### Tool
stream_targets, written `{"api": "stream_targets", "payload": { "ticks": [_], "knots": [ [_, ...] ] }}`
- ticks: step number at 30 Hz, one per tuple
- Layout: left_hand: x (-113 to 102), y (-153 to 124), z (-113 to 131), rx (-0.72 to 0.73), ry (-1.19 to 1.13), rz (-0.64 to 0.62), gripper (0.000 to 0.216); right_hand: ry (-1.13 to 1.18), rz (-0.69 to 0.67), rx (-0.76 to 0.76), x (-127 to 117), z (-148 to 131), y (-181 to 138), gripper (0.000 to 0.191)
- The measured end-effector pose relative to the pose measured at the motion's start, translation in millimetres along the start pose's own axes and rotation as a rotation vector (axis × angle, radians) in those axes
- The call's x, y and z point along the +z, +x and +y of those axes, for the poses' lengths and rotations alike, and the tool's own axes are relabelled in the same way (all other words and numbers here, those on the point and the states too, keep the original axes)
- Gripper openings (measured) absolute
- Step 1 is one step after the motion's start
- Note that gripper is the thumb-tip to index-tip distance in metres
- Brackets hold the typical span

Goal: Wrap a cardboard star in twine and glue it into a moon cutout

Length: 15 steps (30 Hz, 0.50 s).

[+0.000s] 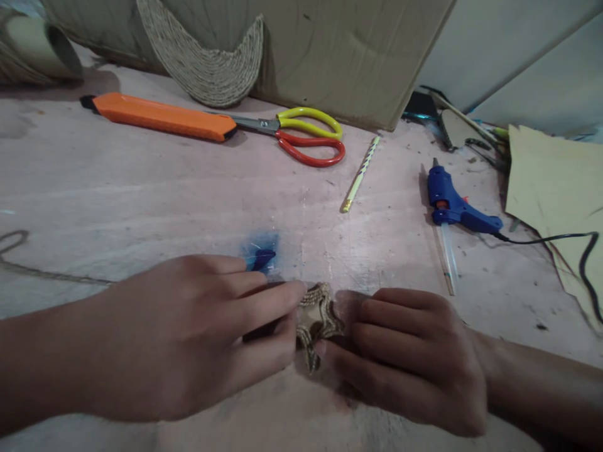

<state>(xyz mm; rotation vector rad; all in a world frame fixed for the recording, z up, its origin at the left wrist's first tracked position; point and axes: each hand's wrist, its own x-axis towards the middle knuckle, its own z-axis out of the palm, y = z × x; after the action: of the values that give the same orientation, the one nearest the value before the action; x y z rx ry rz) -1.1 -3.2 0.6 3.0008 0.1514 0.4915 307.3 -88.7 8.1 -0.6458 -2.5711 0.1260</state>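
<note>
Between my hands, low on the table, is a small star shape (pixel 331 321) edged with rows of braided twine around a bare cardboard-coloured middle. My left hand (pixel 188 339) grips its left side, thumb and fingers closed on the edge and hiding part of it. At the right and lower points, my right hand (pixel 409 351) pinches the star with curled fingers. A loose strand of twine (pixel 56 274) runs from the left along the table and passes behind my left hand. Just beyond the left fingertips is a blue stain with a dark blue piece (pixel 264 257).
An orange utility knife (pixel 160 117) touches scissors (pixel 311 138) with yellow and red handles. A twine-covered crescent (pixel 211 69) leans on a cardboard box (pixel 339 56). A pencil (pixel 360 174), a blue glue gun (pixel 447 198) with its cord, yellowish sheets (pixel 556 188) and a twine roll (pixel 38 50) surround the work.
</note>
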Motion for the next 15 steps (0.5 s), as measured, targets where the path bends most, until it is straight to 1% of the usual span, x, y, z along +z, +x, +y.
{"api": "stream_targets", "payload": {
  "ticks": [5,10,15],
  "knots": [
    [1.2,2.3,-0.2,-0.005,-0.004,0.003,0.061,-0.002,-0.012,0.001,0.4,-0.3,-0.8,0.013],
    [1.1,2.5,0.0,0.002,-0.005,-0.011,0.061,0.066,-0.020,-0.002,0.1,0.7,2.1,0.013],
    [1.0,3.8,-0.4,-0.005,-0.028,0.004,0.066,0.102,-0.016,0.008,0.4,2.2,7.2,0.025]
  ]
}}
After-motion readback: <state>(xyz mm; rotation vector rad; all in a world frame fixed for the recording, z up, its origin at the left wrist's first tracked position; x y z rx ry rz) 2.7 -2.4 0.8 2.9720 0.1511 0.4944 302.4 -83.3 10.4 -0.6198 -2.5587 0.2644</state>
